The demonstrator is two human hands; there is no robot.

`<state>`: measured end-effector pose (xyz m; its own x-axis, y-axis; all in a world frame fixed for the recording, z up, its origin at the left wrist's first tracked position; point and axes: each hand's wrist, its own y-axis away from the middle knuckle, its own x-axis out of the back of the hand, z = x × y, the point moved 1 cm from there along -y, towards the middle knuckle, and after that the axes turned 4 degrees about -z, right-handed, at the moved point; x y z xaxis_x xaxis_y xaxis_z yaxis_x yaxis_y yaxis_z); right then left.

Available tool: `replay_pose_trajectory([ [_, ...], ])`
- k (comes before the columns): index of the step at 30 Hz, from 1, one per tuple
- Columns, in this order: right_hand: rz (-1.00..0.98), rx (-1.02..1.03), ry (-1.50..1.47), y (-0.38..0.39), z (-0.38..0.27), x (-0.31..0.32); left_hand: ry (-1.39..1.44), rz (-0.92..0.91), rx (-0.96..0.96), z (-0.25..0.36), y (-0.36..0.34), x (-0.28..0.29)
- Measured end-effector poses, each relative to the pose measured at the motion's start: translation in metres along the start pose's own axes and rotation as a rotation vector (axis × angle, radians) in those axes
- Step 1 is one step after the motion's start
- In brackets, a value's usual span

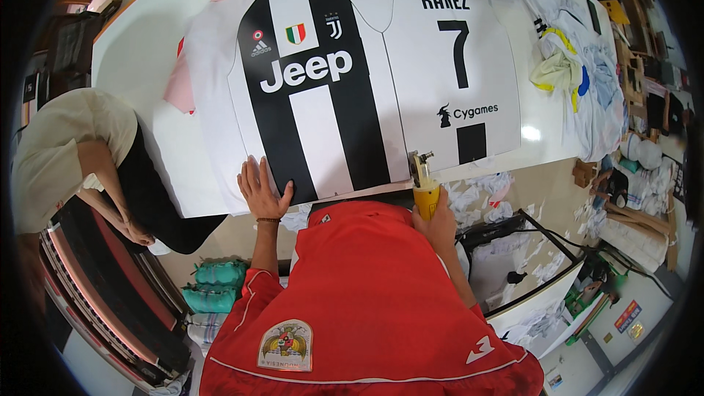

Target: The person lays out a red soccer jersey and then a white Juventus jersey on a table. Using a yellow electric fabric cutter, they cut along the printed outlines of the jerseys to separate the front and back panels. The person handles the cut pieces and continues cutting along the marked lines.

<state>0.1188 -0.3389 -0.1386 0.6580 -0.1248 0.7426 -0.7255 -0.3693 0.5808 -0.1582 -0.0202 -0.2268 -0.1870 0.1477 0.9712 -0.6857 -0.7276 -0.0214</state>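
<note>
A printed jersey front panel (337, 128), striped black and white, lies flat on the white table (158, 51). To its right is the matching white back panel (429, 66) with black print; a thin dark outline runs between them. My left hand (262, 189) rests on the front panel's lower left edge, fingers spread and pressing flat. In my right hand (438, 221) is a yellow handheld electric fabric cutter (425, 196), gripped by its body. Its metal head stands at the fabric's near edge, close to the line between the panels; whether the blade touches cloth cannot be made out.
Pink fabric (180, 88) shows under the white cloth at left. A seated person (81, 132) leans against the table's left side. Crumpled yellow and white fabric (561, 66) lies at the right end, near a dark phone-like object (593, 17). Green bundles (216, 284) and cloth scraps (477, 194) are below.
</note>
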Motion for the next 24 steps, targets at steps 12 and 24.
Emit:
replay_pose_trajectory([
  [12,-0.001,0.067,0.004,-0.057,-0.056,0.029,0.001,0.015,0.052,0.000,0.002,0.000],
  [24,0.013,0.143,0.016,-0.123,-0.123,0.060,0.031,0.041,0.051,0.001,0.004,0.005],
])
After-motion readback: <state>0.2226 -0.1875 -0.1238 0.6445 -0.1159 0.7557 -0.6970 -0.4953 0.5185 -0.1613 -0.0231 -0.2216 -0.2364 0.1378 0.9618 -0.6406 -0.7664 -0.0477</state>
